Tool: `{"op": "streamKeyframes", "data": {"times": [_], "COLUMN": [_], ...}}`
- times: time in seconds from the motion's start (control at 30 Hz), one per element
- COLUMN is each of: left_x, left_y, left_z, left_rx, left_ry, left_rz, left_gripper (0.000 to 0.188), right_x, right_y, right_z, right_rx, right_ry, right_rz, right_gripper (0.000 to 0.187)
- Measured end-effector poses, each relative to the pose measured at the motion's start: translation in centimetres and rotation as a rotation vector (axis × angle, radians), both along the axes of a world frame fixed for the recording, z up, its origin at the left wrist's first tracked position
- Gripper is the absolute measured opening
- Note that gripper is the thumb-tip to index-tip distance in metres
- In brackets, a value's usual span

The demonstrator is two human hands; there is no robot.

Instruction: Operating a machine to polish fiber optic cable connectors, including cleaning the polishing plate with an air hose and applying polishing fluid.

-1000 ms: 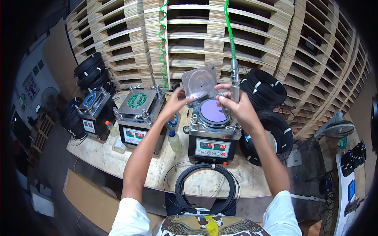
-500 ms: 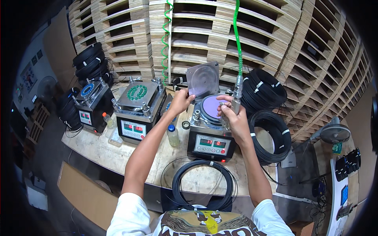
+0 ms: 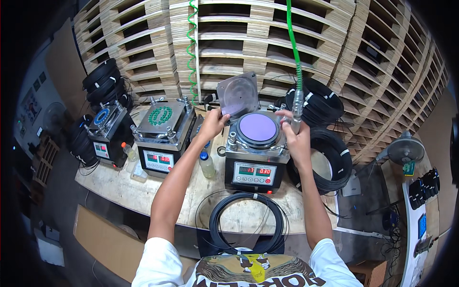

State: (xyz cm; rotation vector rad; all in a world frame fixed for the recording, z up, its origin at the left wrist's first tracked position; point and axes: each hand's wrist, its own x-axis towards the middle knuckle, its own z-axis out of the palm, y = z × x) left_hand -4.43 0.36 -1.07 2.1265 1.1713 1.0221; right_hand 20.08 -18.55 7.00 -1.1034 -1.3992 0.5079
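Observation:
My left hand (image 3: pixel 213 123) pinches the lower corner of a square metal plate (image 3: pixel 239 93), which is tilted up, its face with a round recess toward me. Closed round an air blow gun (image 3: pixel 297 117) on a green coiled hose (image 3: pixel 294 45), my right hand (image 3: pixel 297 137) is at the right of the nearest polishing machine (image 3: pixel 253 173). A round purple pad (image 3: pixel 258 127) lies uncovered on top of that machine, between my hands. Its panel shows lit red and green digits.
Two similar machines stand to the left, one topped by a plate with a green ring of parts (image 3: pixel 160 115). A capped bottle (image 3: pixel 206 165) is close by. Black cable coils (image 3: pixel 246 222) lie in front and at the right. Stacked pallets (image 3: pixel 224 38) rise behind.
My right hand and the blow gun have moved right, away from the pad, so more of it shows. The panel's right-hand reading has changed. My left hand still holds the plate.

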Motion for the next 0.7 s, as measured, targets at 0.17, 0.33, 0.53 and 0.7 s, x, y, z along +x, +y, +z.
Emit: {"op": "streamKeyframes", "data": {"times": [0.17,0.33,0.53,0.7], "left_x": [-0.6,0.4,-0.2,0.2], "left_y": [-0.1,-0.9,-0.3,0.6], "left_z": [0.0,0.4,-0.6,-1.0], "left_rx": [0.05,0.042,0.084,0.083], "left_ry": [-0.013,-0.103,-0.137,-0.121], "left_rz": [0.019,-0.012,-0.01,-0.017], "left_gripper": [0.026,0.022,0.025,0.029], "right_x": [-3.1,-5.8,-6.5,-1.9], "right_y": [1.7,5.3,8.5,8.2], "right_z": [0.5,1.5,5.3,3.5], "right_rx": [-0.046,0.03,0.377,0.148], "right_ry": [0.134,0.211,0.178,0.162], "right_rz": [0.188,0.25,0.053,0.127], "right_gripper": [0.032,0.028,0.026,0.024]}}
